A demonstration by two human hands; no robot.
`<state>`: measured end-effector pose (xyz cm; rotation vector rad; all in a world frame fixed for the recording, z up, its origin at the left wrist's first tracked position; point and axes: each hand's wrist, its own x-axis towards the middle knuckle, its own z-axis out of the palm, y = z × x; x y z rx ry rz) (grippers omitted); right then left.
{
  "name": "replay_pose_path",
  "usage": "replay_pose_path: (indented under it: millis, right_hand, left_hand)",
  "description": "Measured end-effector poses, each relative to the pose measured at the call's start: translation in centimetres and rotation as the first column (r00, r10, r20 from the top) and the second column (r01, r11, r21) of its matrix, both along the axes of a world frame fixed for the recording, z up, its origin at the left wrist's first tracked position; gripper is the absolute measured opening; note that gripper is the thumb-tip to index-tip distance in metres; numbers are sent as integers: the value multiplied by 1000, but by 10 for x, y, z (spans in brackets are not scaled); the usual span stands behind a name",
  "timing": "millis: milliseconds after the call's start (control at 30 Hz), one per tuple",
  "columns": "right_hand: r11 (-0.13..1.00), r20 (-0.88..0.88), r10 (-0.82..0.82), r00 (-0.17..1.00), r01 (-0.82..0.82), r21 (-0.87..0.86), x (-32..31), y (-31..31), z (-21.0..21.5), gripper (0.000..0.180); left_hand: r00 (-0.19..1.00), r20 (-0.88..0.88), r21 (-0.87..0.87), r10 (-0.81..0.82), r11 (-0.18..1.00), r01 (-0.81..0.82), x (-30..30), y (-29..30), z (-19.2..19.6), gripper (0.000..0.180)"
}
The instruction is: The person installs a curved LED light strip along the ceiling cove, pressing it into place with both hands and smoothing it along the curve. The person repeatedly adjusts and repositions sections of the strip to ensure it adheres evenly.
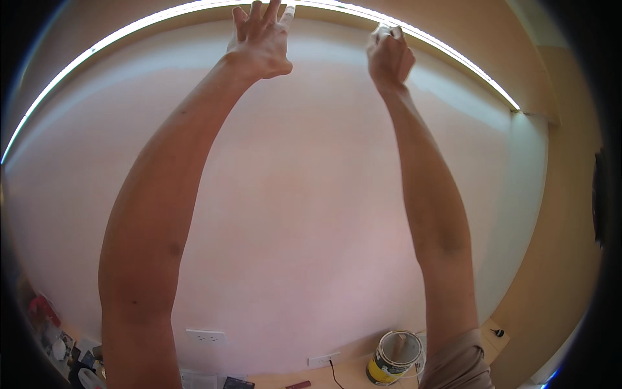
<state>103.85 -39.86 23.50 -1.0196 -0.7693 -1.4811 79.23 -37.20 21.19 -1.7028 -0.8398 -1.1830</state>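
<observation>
Both my arms reach up toward a lit white LED strip (453, 55) that runs along the underside of a wooden panel (466, 19). My left hand (262, 45) has its fingers spread, with the fingertips at the strip and partly cut off by the top of the picture. To the right, my right hand (391, 55) is closed, thumb and fingers pressed together just at the strip's lower edge. What is between those fingers is hidden. Behind the hands stands a pale wall (291, 194).
Below, a wooden counter (278, 381) carries an open paint can (387, 369) with a stick in it, a dark red flat item (299, 384) and clutter at the left. Wall sockets (206, 336) sit low on the wall, and a black cable (335, 375) hangs from one.
</observation>
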Motion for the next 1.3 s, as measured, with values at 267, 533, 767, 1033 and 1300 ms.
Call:
replay_pose_path:
  millis: [267, 533, 767, 1033, 1300]
  right_hand:
    - [997, 135, -60, 989, 65, -32, -8, 13, 9, 11]
    - [908, 40, 74, 996, -51, -416, -66, 22, 17, 52]
    - [986, 29, -121, 992, 117, 115, 79, -10, -16, 20]
    - [997, 74, -72, 995, 75, -36, 175, -79, -115, 29]
    - [973, 68, 190, 979, -178, -146, 223, -102, -126, 29]
  left_hand:
    - [1000, -11, 82, 24, 996, -23, 2, -5, 1, 95]
    - [998, 3, 122, 59, 991, -59, 1, 13, 14, 102]
    - [1000, 18, 164, 21, 986, -23, 23, 24, 19, 102]
    - [943, 296, 226, -149, 971, 83, 142, 13, 7, 106]
    - [955, 229, 260, -187, 957, 125, 261, -33, 1, 99]
